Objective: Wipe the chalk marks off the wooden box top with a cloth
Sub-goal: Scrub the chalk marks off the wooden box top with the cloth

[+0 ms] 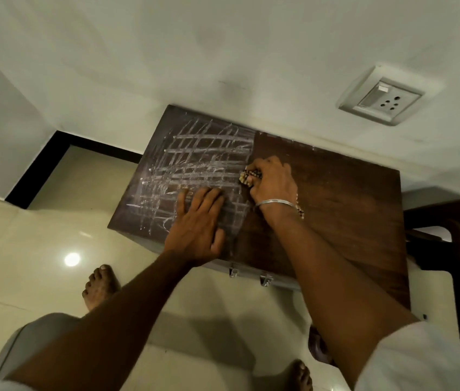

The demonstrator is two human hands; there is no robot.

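A dark wooden box top (336, 198) stands against the wall. White chalk marks (195, 162) in a criss-cross grid cover its left half; the right half is bare wood. My right hand (272, 180) is shut on a small patterned cloth (248, 176), pressed onto the box top at the right edge of the chalk. A metal bangle circles that wrist. My left hand (197, 224) lies flat, fingers spread, on the chalked part near the front edge.
A wall socket (381, 95) sits on the white wall behind the box. Two metal latches (251, 275) hang on the box front. A dark chair (454, 249) stands at the right. My bare feet (100, 286) rest on glossy floor tiles.
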